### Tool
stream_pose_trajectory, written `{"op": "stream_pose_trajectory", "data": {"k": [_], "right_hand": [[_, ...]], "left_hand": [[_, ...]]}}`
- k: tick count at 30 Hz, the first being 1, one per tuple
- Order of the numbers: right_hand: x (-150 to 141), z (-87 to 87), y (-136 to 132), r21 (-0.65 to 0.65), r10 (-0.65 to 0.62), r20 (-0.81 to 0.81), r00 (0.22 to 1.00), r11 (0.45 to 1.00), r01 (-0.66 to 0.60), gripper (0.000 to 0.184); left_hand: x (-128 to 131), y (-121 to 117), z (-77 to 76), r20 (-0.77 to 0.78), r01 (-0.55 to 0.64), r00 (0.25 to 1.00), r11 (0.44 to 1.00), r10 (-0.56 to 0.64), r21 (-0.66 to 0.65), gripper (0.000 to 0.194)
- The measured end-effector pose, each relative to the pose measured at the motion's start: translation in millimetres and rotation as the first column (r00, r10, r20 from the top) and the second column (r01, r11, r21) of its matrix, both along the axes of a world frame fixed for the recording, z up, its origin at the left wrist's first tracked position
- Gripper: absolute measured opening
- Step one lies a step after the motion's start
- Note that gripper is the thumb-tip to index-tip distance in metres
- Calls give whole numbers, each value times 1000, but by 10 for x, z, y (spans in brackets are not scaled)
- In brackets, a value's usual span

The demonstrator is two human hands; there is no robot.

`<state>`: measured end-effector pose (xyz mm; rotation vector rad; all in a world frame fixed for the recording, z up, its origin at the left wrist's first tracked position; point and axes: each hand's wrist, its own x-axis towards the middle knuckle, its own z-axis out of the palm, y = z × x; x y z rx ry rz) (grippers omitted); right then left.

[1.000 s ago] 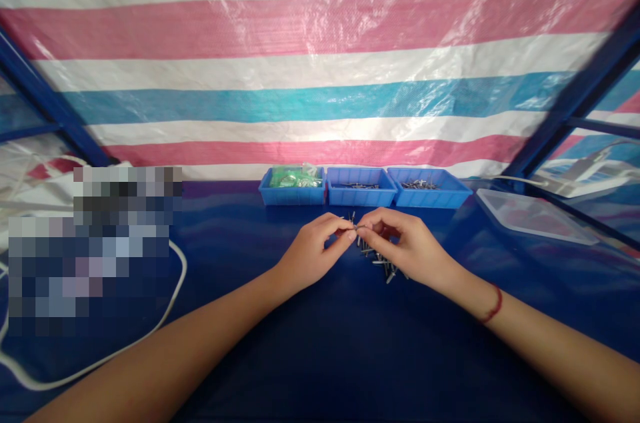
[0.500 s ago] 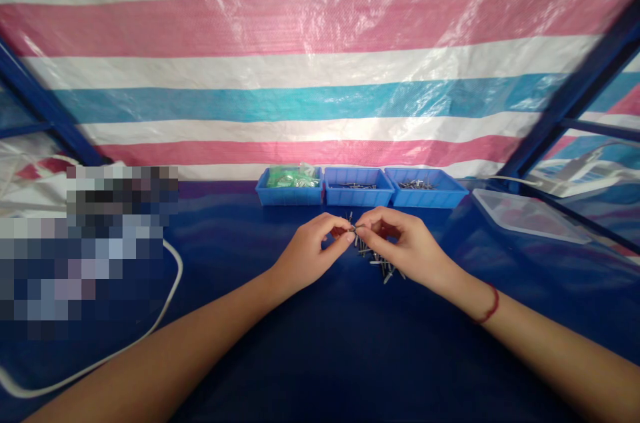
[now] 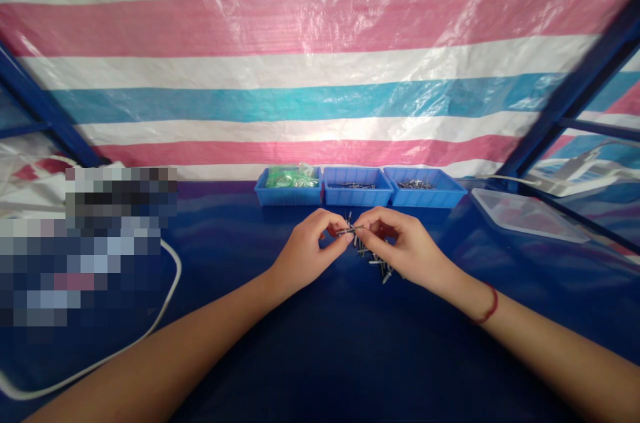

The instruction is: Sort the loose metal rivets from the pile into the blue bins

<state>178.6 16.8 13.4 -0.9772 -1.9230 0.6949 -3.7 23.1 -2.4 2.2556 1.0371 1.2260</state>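
Note:
Over the blue table, my left hand [image 3: 305, 246] and my right hand [image 3: 407, 243] meet fingertip to fingertip. Between them lies a thin metal pin that looks like a blind rivet [image 3: 345, 232]. My right thumb and forefinger pinch its right end. Its left part runs between my left thumb and forefinger, which are closed around it. A loose pile of similar rivets [image 3: 383, 266] lies on the table just below and behind my fingers, partly hidden by my right hand.
Three blue bins stand along the back: the left bin [image 3: 287, 196] holds green and clear plastic bags, the middle bin [image 3: 357, 196] and right bin [image 3: 427, 198] hold metal pins. A clear plastic lid [image 3: 525, 216] lies right. A white cable [image 3: 175, 276] curves at left beside a pixelated area.
More of the rivet now shows between my fingertips, reaching left into the gap of my left hand. My left fingers have shifted slightly; both arms stay nearly in place.

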Motion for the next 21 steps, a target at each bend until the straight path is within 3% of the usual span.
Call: {"op": "stream_pose_trajectory", "data": {"k": [6, 9, 12, 14, 17, 19, 21], "right_hand": [[13, 3, 0, 83, -6, 98, 995, 997, -2, 12], [26, 2, 39, 66, 3, 100, 995, 998, -10, 17], [124, 5, 178, 10, -118, -7, 993, 993, 118, 23], [259, 13, 324, -55, -296, -120, 948, 955, 291, 23], [523, 25, 559, -202, -537, -326, 778, 843, 498, 18], [679, 22, 680, -291, -627, -372, 685, 779, 555, 20], [776, 8, 747, -348, -678, -350, 646, 734, 583, 22]], "left_hand": [[0, -12, -5, 27, -37, 999, 999, 37, 21, 4], [8, -10, -10, 13, -51, 999, 999, 51, 8, 9], [2, 3, -26, -29, -73, 997, 997, 74, 18, 21], [-10, 6, -39, -137, -94, 986, 995, 97, 32, 24], [-31, -3, -56, -375, -138, 916, 989, 146, 48, 30], [-39, -11, -64, -490, -142, 858, 988, 153, 60, 31], [-42, -16, -67, -549, -121, 824, 990, 142, 74, 29]]}}
